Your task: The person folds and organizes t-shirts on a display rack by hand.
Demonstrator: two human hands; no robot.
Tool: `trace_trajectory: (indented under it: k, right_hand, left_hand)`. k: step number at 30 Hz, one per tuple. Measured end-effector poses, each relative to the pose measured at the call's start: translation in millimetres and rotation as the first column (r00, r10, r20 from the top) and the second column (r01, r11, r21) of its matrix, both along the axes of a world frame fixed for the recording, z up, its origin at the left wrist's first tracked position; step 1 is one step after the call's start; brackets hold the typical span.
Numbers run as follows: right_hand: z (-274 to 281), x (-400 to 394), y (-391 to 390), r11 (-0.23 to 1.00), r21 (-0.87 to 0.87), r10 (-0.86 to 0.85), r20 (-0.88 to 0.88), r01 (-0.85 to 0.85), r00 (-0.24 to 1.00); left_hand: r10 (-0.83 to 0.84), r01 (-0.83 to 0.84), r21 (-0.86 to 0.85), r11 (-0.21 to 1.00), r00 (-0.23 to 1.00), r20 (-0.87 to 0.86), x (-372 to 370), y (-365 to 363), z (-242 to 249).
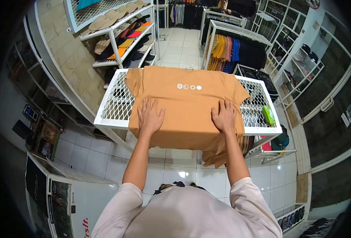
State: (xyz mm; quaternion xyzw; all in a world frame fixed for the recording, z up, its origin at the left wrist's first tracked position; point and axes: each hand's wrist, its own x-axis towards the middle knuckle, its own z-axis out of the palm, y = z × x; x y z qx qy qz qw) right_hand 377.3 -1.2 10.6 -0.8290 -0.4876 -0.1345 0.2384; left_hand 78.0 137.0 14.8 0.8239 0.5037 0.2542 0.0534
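An orange-tan T-shirt [183, 111] is spread over a white metal mesh table [112, 104], its lower part hanging down over the near edge. Small white symbols [189, 87] are printed across its chest. On the shirt's left side lies my left hand [150, 117], palm down with the fingers apart. My right hand [225, 116] rests flat on the right side of the cloth, fingers stretched out. Neither hand grips the fabric. Both sleeves of the shirt reach out toward the table's ends.
A green packet [269, 115] lies on the table's right end. Shelves of caps [130, 41] stand at the back left. Behind the table on the right is a clothes rack [223, 49] with hanging garments. A white cabinet [92, 198] stands at the lower left.
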Motion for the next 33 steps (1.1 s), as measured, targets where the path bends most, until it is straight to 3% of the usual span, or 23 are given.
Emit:
trace_trajectory:
  k: [1,6,13,15,17,19,20,24,26,28,30,31,33]
  right_hand:
    - [8,-2,-4,0.997,-0.064,0.047,-0.069,-0.051,0.997]
    - [2,-21,-49,0.99,-0.095,0.093,-0.069,-0.099,0.993]
    - [3,-57,-107,0.994,0.034,0.106,0.05,-0.108,0.993]
    - [13,-58,-105,0.993,0.049,0.1,0.081,-0.104,0.992]
    - [27,-52,-91,0.99,0.11,0.096,-0.105,-0.084,0.99]
    - [29,-35,-66,0.99,0.1,0.112,-0.132,-0.1,0.985]
    - [27,-28,-53,0.988,0.093,0.134,-0.159,-0.12,0.978]
    - [12,-20,-23,0.989,0.146,0.056,-0.154,-0.033,0.987]
    - [5,-21,-22,0.955,0.298,0.031,-0.093,-0.002,0.995]
    - [4,-22,-24,0.978,0.205,0.003,-0.173,0.033,0.985]
    - [1,-23,-24,0.986,0.127,-0.112,0.057,0.104,0.992]
    - [4,-21,-24,0.989,-0.022,-0.15,-0.009,0.149,0.989]
    - [1,-19,-21,0.984,-0.048,-0.17,0.006,0.17,0.985]
  left_hand:
    - [-0.053,0.055,-0.07,0.996,0.998,0.025,-3,-1,3]
    - [-0.086,0.086,0.002,0.996,0.996,-0.007,-26,-44,-1]
    - [-0.067,0.06,0.123,0.991,0.996,0.051,-50,-106,-2]
    - [-0.059,0.047,0.185,0.982,0.997,0.059,-48,-102,3]
    - [-0.057,0.04,0.238,0.97,0.996,0.066,-43,-92,8]
    - [-0.065,0.053,0.086,0.995,0.987,0.149,-31,-69,16]
    - [-0.067,0.055,0.089,0.995,0.986,0.15,-25,-54,15]
    - [-0.131,0.106,0.138,0.985,0.973,0.19,-10,-26,7]
    - [-0.115,0.087,0.138,0.987,0.97,0.213,-5,-22,9]
    - [-0.16,0.142,0.125,0.982,0.976,0.145,-9,-24,11]
    - [-0.153,0.142,0.129,0.981,0.984,0.086,-9,-20,2]
    - [-0.143,0.138,0.143,0.98,0.989,0.028,-7,-17,-1]
    - [-0.145,0.143,0.084,0.986,0.989,0.019,-5,-14,-5]
